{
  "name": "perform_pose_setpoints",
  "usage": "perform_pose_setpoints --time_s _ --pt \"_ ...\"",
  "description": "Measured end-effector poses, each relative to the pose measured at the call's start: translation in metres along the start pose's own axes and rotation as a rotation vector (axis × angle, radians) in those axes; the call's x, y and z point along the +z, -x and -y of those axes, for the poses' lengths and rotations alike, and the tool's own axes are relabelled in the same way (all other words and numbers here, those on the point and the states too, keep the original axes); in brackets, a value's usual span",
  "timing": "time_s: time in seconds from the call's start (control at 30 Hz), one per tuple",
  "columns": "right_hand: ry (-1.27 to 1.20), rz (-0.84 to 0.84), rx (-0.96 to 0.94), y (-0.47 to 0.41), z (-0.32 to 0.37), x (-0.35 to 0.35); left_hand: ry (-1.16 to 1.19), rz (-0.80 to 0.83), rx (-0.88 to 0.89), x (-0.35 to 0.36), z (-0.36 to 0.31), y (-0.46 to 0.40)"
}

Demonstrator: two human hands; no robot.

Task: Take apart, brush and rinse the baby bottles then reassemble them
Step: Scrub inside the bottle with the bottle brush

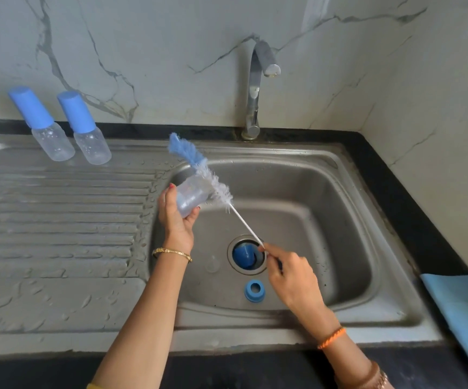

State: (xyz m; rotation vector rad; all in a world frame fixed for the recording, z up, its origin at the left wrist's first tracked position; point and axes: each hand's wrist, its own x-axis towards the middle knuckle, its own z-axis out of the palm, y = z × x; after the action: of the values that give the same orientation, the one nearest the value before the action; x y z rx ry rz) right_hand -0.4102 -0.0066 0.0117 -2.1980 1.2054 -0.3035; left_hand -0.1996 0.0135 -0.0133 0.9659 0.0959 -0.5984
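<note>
My left hand (177, 220) grips a clear, open baby bottle body (193, 194) over the left side of the sink basin (325, 214). My right hand (289, 273) pinches the thin white handle of a bottle brush (199, 167); its white and blue bristles lie across the bottle's mouth, outside it. A blue cap (244, 256) sits in the drain. A blue screw ring (254, 290) lies on the basin floor near the front. A clear teat (212, 263) rests left of the drain. Two capped bottles (43, 124) (85, 129) stand on the drainboard at the back left.
A chrome tap (256, 88) rises behind the basin, with no water running. The ribbed drainboard (59, 220) is wet. A blue cloth (462, 313) lies on the black counter at the right. Marble wall tiles close off the back and right.
</note>
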Motion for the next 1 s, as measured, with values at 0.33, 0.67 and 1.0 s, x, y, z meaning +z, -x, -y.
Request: perform_pose_setpoints --time_s 0.33,0.67,1.0 --pt "-0.01 0.015 0.0 -0.008 -0.002 -0.007 0.058 0.091 -0.078 0.003 0.006 -0.002" --pt "-0.027 0.021 0.003 -0.012 0.008 -0.005 -0.092 0.008 -0.028 0.004 0.006 0.001" --pt "-0.058 0.008 0.052 -0.014 -0.001 -0.008 -0.056 0.115 -0.014 0.008 0.001 0.007"
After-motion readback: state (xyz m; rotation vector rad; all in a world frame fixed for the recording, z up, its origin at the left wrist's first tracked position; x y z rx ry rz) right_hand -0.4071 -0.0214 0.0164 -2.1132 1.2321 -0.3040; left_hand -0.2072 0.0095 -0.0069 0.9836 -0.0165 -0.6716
